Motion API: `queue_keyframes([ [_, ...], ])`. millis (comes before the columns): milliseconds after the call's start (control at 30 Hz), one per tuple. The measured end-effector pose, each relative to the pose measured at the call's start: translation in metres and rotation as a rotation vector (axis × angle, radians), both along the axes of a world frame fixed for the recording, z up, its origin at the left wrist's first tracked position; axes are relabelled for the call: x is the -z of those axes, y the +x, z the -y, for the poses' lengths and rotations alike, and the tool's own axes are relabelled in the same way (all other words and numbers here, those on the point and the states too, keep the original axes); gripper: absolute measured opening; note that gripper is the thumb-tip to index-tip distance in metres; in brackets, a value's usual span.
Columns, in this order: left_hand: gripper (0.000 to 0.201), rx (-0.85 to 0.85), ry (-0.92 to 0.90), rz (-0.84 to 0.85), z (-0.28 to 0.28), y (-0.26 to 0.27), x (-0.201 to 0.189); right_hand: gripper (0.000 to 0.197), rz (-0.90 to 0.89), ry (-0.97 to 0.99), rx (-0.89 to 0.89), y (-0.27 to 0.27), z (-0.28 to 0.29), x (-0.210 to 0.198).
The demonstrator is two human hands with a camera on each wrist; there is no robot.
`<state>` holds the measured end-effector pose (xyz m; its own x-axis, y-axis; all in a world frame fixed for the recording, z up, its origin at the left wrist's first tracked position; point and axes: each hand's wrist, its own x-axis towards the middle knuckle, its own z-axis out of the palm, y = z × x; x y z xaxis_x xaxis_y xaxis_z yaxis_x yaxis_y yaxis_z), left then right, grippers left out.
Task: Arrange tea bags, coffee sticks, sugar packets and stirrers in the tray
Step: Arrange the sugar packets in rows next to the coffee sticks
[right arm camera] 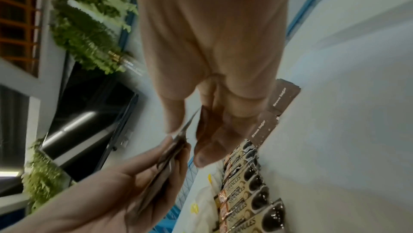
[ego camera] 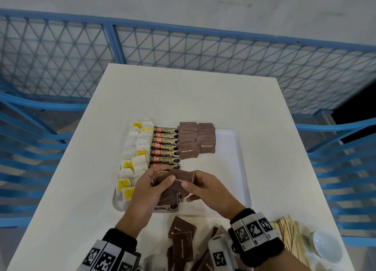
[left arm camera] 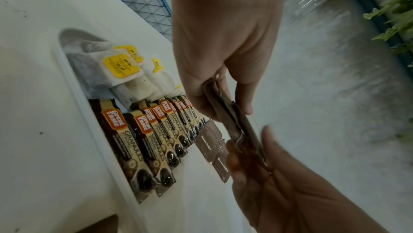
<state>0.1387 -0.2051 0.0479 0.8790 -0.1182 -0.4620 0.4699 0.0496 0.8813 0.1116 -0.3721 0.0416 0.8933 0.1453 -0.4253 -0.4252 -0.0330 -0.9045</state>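
Observation:
A white tray (ego camera: 230,169) lies on the white table (ego camera: 203,95). It holds a column of tea bags (ego camera: 138,148) with yellow tags at the left, a row of coffee sticks (ego camera: 164,146) beside them, and two overlapping rows of brown sugar packets (ego camera: 196,140) at the far middle. Above the tray's near part, my left hand (ego camera: 162,183) and right hand (ego camera: 188,190) both pinch a small stack of brown sugar packets (ego camera: 179,181). In the left wrist view the stack (left arm camera: 232,118) stands edge-on between the left thumb and fingers. My hands hide the nearest coffee sticks.
Several loose sugar packets (ego camera: 182,242) lie on the table between my wrists, near its front edge. A bundle of wooden stirrers (ego camera: 289,236) and a white cup (ego camera: 325,244) sit at the near right. Blue mesh fencing (ego camera: 183,50) stands behind the table.

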Motion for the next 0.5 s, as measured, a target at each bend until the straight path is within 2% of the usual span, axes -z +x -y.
queue_keyframes([
  [67, 0.023, 0.017, 0.0, -0.022, 0.001, -0.001, 0.002, 0.002, 0.027, -0.062, 0.025, 0.004, 0.001, 0.004],
  [167, 0.035, 0.087, 0.008, -0.09, 0.001, -0.001, 0.005, 0.004, 0.048, -0.108, 0.081, 0.01, 0.005, 0.01],
  [267, 0.044, 0.143, 0.024, -0.104, -0.001, -0.002, 0.009, 0.006, 0.029, -0.051, 0.095, 0.013, 0.006, 0.013],
  [400, 0.038, 0.121, -0.024, -0.136, -0.004, -0.002, 0.013, 0.007, 0.031, -0.015, 0.171, 0.021, 0.018, 0.016],
  [500, 0.035, 0.107, -0.042, -0.152, -0.009, -0.003, 0.014, 0.011, 0.078, -0.173, 0.288, 0.038, 0.038, 0.026],
])
